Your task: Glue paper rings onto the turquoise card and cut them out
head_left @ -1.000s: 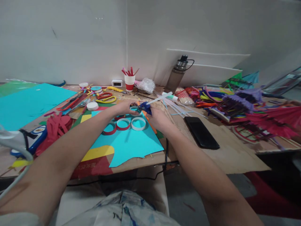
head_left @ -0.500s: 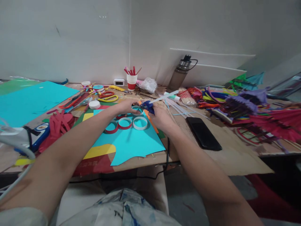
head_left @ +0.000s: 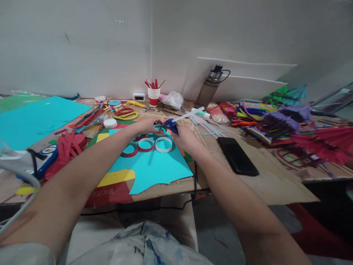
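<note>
My right hand [head_left: 186, 137] is wrapped round a blue hot glue gun [head_left: 171, 126], with a translucent glue stick [head_left: 189, 115] jutting from its back. The gun's front end points left, close to the fingers of my left hand [head_left: 149, 126]. Those fingers are closed on the far edge of a white ring [head_left: 162, 133], which my hand and the gun partly cover. Nearer me on a turquoise sheet [head_left: 157, 169] stand a white ring [head_left: 163, 145], a red ring [head_left: 146, 145] and another red ring [head_left: 130, 149]. One more red ring [head_left: 141, 136] is partly hidden by my left hand.
A black phone [head_left: 237, 156] lies right of my right forearm. Behind are a paper cup [head_left: 153, 96] of red strips, a bottle [head_left: 209, 88] and scissors [head_left: 127, 115]. Pipe cleaners [head_left: 248, 114] and small paper umbrellas [head_left: 320, 141] crowd the right. Red strips [head_left: 68, 147] lie left.
The glue gun and its stick have shifted slightly left and tipped a little, along with my right hand. My left hand stays at the ring. The whole view has moved slightly.
</note>
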Action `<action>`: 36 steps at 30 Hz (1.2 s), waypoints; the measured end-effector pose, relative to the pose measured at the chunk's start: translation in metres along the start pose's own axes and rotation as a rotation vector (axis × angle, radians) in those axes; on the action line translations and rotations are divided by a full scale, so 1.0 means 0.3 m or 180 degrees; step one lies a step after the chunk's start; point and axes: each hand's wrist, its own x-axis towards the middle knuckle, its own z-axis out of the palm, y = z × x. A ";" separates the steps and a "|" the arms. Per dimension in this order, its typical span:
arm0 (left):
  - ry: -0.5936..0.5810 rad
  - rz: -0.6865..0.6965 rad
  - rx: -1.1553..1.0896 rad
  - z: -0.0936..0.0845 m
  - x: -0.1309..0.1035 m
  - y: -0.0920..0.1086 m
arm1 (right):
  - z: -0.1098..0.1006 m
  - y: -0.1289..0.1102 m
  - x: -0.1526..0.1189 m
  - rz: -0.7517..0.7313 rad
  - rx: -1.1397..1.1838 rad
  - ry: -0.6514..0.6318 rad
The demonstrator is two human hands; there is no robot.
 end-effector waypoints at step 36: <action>-0.0111 -0.0031 -0.0054 -0.002 -0.010 0.016 | -0.063 -0.040 -0.060 0.0097 -0.0122 -0.0069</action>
